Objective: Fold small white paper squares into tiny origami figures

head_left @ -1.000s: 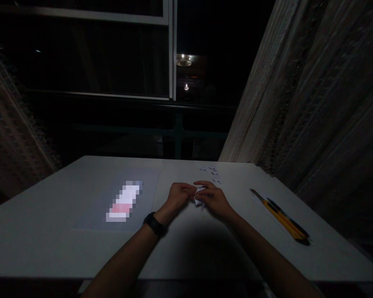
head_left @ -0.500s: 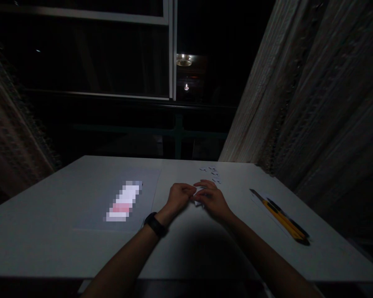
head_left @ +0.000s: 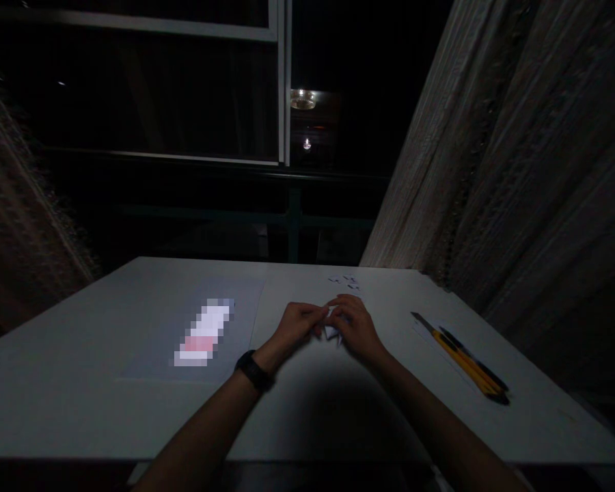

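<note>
Window: it stood past the counter's far edge, dark, framed by curtains (head_left: 471, 137) hung to left and right, apparently drawn aside to leave the middle open.
Counter: the pale top (head_left: 82, 417) carried everything, with the middle near stretch bare, which presumably gave the forearms room.
Pale sheet: it lay flat at the left (head_left: 158, 365), seemingly as a mat under the bright rectangle.
Yellow cutter: it lay slantwise at the right (head_left: 469, 365), blade end far, beside a dark pen-like item (head_left: 448, 335); likely put there to be clear of the fingers yet near the right hand.
Bright rectangle: blurred out and glowing (head_left: 202, 335), it sat left of the hands, probably for easy glancing; its content could not be told.
Left hand: thumb and fingers were pinched closed (head_left: 300, 321) on the folded paper's left side, apparently to steady it.
Right hand: curled over the paper's right side (head_left: 356, 328), fingertips closed on it, perhaps pressing a fold; its outer fingers reached farther.
Folded paper: small, white and angular (head_left: 331, 333), it was between both hands, partly hidden.
Small white pieces: at least three lay just beyond the right hand (head_left: 349, 280), seemingly grouped out of the way.
</note>
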The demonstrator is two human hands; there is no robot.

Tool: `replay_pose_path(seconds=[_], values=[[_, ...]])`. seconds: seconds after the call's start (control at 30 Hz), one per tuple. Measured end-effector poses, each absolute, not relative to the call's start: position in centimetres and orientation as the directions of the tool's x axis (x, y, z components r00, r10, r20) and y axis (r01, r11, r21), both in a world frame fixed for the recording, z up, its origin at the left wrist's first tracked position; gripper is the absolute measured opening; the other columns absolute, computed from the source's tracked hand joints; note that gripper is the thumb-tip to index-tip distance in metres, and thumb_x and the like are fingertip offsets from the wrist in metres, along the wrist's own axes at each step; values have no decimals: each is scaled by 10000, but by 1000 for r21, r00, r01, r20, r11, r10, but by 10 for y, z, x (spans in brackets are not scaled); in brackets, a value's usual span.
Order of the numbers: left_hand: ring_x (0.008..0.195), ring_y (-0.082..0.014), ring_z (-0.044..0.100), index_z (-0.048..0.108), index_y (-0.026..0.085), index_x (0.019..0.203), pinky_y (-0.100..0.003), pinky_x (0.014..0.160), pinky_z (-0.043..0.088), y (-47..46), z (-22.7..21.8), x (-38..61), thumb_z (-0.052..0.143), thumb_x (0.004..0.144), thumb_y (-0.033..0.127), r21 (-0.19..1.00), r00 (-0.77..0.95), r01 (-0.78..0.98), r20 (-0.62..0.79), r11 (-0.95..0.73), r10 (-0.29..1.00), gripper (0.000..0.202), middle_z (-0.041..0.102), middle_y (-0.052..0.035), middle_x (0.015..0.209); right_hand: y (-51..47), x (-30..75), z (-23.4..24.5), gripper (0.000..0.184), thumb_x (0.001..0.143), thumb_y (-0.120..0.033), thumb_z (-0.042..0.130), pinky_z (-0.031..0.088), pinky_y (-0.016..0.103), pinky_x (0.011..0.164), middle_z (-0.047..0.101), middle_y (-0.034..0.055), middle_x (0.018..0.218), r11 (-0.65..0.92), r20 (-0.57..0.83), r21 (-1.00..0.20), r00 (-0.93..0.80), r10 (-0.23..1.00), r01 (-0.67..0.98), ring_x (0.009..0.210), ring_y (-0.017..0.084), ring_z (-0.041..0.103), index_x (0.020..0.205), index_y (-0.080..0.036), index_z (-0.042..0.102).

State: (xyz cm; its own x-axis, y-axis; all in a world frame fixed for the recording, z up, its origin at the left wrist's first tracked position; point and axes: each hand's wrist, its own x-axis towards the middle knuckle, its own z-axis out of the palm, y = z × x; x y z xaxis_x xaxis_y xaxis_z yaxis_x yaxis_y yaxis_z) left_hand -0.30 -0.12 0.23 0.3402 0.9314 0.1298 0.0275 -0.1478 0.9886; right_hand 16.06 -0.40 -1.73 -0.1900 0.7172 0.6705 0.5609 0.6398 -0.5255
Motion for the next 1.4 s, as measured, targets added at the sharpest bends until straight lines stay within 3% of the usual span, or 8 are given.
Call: replay_pose_path(seconds=[0.13,0.27,0.63,0.9,1.03,1.13,1.27,1.4], values=[[448,-86,471,693,67,797,-202,429,319,-3,3,-1,656,652,405,995,342,-15,95,-96,935,369,621,-63,572,-8,164,-15,54,762,-211,594,355,414,878,652,30,847,671,702,-383,-273,658,635,1012,235,470,715,-220,620],[451,-90,483,700,71,747,-205,454,352,-1,1,0,655,651,326,993,312,27,100,-114,945,276,609,-49,530,-11,164,-14,49,752,-207,610,353,414,859,644,26,774,652,688,-305,-313,655,695,986,246,480,703,-215,610],[505,-117,528,705,96,731,-214,496,389,2,-3,1,580,706,390,948,315,174,202,-265,927,320,629,-50,557,-15,160,-9,50,762,-213,595,391,380,808,614,54,771,636,687,-295,-305,660,713,939,238,478,715,-198,601],[425,-89,465,701,78,737,-205,430,344,1,-2,0,642,645,363,981,318,120,105,-150,942,306,602,-35,512,-15,161,-11,72,760,-251,597,405,385,780,599,71,753,625,675,-263,-323,663,735,906,250,483,737,-185,579],[408,-72,434,692,80,671,-193,411,311,2,-1,1,652,618,276,986,243,105,99,-127,965,207,580,-15,485,-17,159,-9,110,742,-283,617,408,391,790,596,70,813,627,680,-350,-272,681,696,909,246,489,792,-196,573],[401,-77,438,688,79,683,-197,415,326,2,3,2,653,619,272,992,162,47,107,-116,981,206,556,-4,448,-15,160,-7,207,729,-316,622,389,415,855,583,74,947,582,669,-543,-107,735,605,975,247,487,896,-211,559],[415,-86,461,688,88,744,-201,422,349,0,8,1,665,621,299,987,43,-21,163,-162,986,244,574,-9,477,-7,162,-7,376,713,-372,618,430,401,835,548,76,1066,458,472,-874,63,879,161,989,230,529,1035,-241,473],[423,-90,467,688,92,789,-203,424,362,1,6,1,661,635,329,981,-30,-35,188,-189,982,284,584,-14,501,-8,154,-11,616,612,-320,715,468,363,766,595,45,973,253,267,-953,-72,961,-164,880,209,596,1134,-270,391]])
